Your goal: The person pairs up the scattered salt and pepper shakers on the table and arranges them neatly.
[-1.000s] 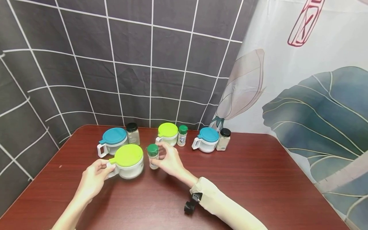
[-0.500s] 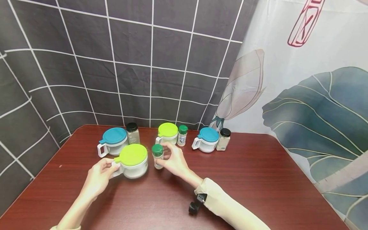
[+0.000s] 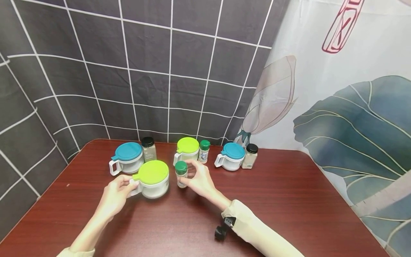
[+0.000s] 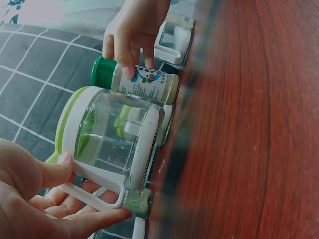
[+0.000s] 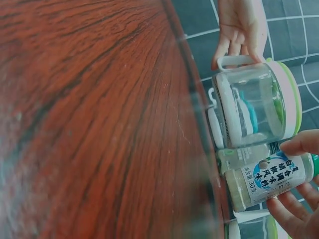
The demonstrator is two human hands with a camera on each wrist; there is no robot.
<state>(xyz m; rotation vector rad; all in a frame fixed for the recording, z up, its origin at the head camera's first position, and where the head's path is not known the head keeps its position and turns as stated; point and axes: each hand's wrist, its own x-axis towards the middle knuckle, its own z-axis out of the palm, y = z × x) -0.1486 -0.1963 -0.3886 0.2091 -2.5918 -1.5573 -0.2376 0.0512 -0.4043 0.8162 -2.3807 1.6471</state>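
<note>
My left hand (image 3: 113, 195) grips the white handle of a clear seasoning jar (image 3: 155, 184) with a lime-green lid. In the left wrist view the thumb lies at the top of the handle (image 4: 102, 181), with fingers behind and below it. To the right of that jar, my right hand (image 3: 203, 182) pinches a small green-capped pepper bottle (image 3: 181, 172) between thumb and fingers. Its printed label (image 5: 276, 174) faces the right wrist camera. Jar and bottle are upright, side by side, close over the table, with a narrow gap between them in the head view.
Along the back of the brown table (image 3: 273, 207) stand two blue-lidded jars (image 3: 127, 151) (image 3: 233, 150), another lime-lidded jar (image 3: 187, 145), a second green-capped bottle (image 3: 203, 151) and two black-capped bottles (image 3: 149, 150) (image 3: 249, 156). A dark grid curtain (image 3: 144, 43) hangs behind.
Both hands have moved to the right together, carrying the lime-lidded jar and the pepper bottle. The containers at the back have stayed where they were.
</note>
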